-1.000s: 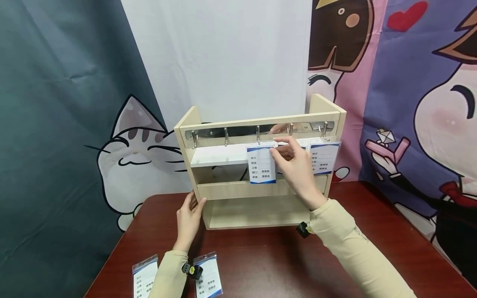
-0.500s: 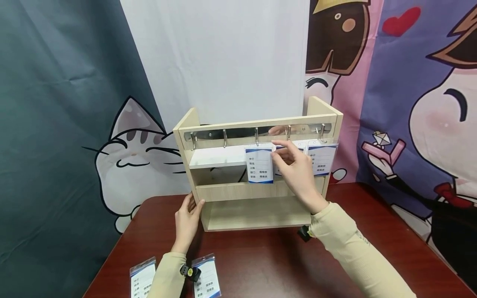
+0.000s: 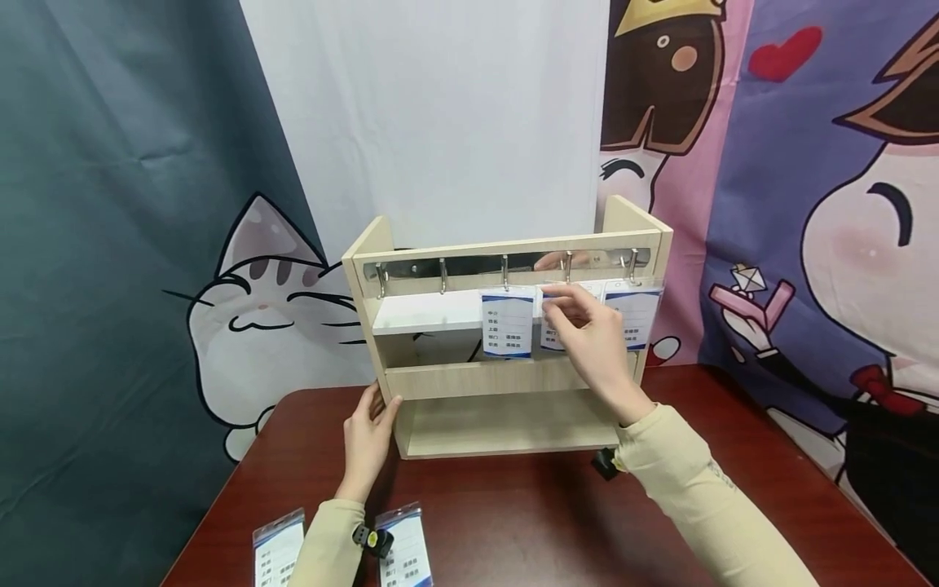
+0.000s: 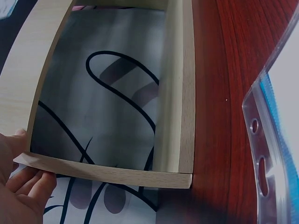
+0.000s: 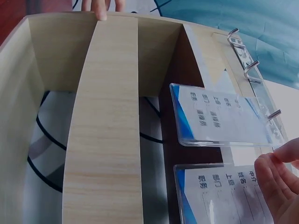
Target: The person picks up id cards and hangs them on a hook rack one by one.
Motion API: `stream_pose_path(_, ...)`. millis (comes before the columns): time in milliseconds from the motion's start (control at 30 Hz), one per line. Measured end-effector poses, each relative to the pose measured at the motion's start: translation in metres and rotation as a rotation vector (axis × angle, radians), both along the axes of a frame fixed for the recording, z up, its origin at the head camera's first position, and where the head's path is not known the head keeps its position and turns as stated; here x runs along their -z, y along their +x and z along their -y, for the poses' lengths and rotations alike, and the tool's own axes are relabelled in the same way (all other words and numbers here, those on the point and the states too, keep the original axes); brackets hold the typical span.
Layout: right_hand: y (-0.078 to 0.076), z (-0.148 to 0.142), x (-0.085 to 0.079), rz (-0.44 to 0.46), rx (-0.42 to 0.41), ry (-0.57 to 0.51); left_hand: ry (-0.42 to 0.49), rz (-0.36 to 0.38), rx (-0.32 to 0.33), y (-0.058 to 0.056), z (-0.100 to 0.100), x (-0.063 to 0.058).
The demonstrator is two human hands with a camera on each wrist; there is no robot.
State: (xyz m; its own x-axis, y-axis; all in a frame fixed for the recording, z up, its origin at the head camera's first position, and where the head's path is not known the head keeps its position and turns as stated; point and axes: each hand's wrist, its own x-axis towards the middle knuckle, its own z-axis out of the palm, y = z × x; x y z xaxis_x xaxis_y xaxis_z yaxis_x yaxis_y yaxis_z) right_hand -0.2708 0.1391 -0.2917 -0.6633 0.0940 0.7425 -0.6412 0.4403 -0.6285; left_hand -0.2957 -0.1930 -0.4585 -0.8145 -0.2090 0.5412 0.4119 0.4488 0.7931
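A small light-wood shelf unit (image 3: pixel 469 383) carries a metal strip with several hooks (image 3: pixel 443 273). My left hand (image 3: pixel 365 444) grips its left side panel, thumb in front and fingers behind. A clear badge holder (image 3: pixel 507 326) with a white and blue card hangs from the middle hook. Just right of it is my right hand (image 3: pixel 596 342), thumb and forefinger slightly apart with nothing between them. Behind that hand hangs a second badge holder (image 3: pixel 552 336), partly covered. The third badge holder (image 3: pixel 635 314) is on the rightmost hook.
Two more badge holders lie on the red-brown table (image 3: pixel 499 522): one at the left (image 3: pixel 277 553), the other (image 3: pixel 407 548) partly under my left forearm. The two left hooks are bare. Printed cartoon curtains (image 3: pixel 469 122) stand behind the shelf unit.
My right hand has moved right, away from the top of the badge holder on the middle hook, which now hangs by itself. The left hand keeps its place on the side panel.
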Motion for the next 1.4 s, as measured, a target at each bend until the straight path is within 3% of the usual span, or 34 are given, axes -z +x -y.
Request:
stream_pose_path(467,0.016,-0.032,0.009,0.018,0.115,0.044,-0.005,0.019,0.006,0.002,0.001,-0.003)
stream_pose_path(667,0.018,-0.058,0.019,-0.005,0.18,0.068,-0.007,-0.009,0.008,0.0,0.0,-0.002)
stream_pose_path(1200,0.033,-0.117,0.024,0.003,0.283,-0.047,-0.006,0.001,0.003,0.001,-0.001,-0.004)
stream_pose_path(1400,0.032,-0.135,0.034,0.034,0.345,-0.051,0.005,0.004,0.011,0.002,0.0,-0.002)
